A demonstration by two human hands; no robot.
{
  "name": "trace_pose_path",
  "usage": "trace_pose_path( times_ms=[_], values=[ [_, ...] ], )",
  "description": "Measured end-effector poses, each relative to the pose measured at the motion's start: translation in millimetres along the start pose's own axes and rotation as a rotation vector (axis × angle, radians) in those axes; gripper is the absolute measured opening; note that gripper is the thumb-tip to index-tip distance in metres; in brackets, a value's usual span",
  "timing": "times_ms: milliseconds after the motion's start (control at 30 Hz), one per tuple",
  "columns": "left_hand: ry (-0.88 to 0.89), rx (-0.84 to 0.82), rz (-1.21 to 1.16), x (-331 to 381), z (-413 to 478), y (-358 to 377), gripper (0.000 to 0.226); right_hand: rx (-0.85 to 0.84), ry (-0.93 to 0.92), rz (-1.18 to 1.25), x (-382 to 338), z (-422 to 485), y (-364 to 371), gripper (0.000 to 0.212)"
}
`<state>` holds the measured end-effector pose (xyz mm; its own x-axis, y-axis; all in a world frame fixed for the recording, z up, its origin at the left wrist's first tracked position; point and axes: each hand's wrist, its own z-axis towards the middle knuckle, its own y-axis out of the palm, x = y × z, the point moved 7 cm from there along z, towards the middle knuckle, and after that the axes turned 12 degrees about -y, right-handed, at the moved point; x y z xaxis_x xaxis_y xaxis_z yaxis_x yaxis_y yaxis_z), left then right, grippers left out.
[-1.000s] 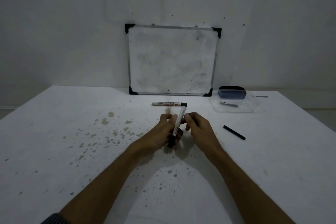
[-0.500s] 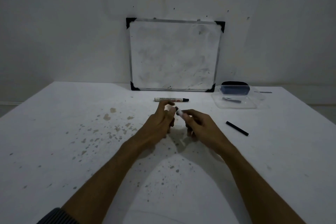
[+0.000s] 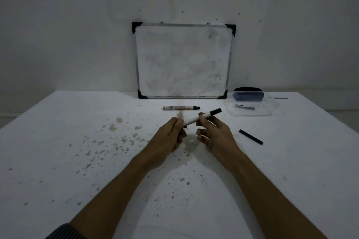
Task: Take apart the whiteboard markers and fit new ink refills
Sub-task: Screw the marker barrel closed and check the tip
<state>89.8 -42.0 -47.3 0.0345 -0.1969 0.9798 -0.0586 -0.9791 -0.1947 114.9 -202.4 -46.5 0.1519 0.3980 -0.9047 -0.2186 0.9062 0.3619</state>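
Above the middle of the table I hold a white whiteboard marker [image 3: 204,116] with a black end pointing up and to the right. My left hand [image 3: 171,135] grips its lower left end, which is hidden in my fingers. My right hand [image 3: 213,132] pinches the barrel near the middle with thumb and forefinger, the other fingers spread. A second marker [image 3: 180,108] lies flat on the table beyond my hands, black tip to the right. A thin black refill stick [image 3: 251,136] lies on the table to the right of my right hand.
A small whiteboard [image 3: 183,60] leans on the wall at the back of the white, ink-stained table [image 3: 77,161]. A clear plastic tray [image 3: 250,111] at the back right holds a dark blue eraser [image 3: 248,96] and a small dark piece.
The marker, earlier nearly upright and then bunched between my hands, now lies tilted with its black end to the upper right. My right hand has shifted onto the barrel's middle.
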Motion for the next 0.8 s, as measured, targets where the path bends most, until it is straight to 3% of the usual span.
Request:
trace_pose_path(
  times_ms=[100, 200, 367, 567, 700, 800],
  values=[
    [0.059, 0.061, 0.034, 7.4, -2.6, 11.4, 0.036, -0.050, -0.049, -0.099, 1.9, 0.4, 9.1, 0.026],
    [0.087, 0.092, 0.120, 5.5, -1.7, 16.3, 0.034, 0.017, -0.036, -0.091, 7.1, 1.1, 8.7, 0.032],
    [0.116, 0.143, 0.245, -1.8, 3.4, 11.3, 0.029, 0.035, -0.001, -0.112, 15.8, -1.2, 13.3, 0.024],
    [0.136, 0.132, 0.349, -6.0, 6.9, 21.8, 0.051, 0.001, 0.027, -0.098, 16.7, -2.5, 17.2, 0.030],
    [0.115, 0.186, 0.311, -5.3, 6.9, 16.0, 0.052, -0.055, -0.072, -0.272, 15.8, -3.7, 21.1, 0.034],
    [-0.017, 0.092, 0.082, -10.5, 11.3, 13.7, 0.061, -0.071, -0.181, -0.347, 11.0, -4.5, 22.4, 0.030]
  ],
)
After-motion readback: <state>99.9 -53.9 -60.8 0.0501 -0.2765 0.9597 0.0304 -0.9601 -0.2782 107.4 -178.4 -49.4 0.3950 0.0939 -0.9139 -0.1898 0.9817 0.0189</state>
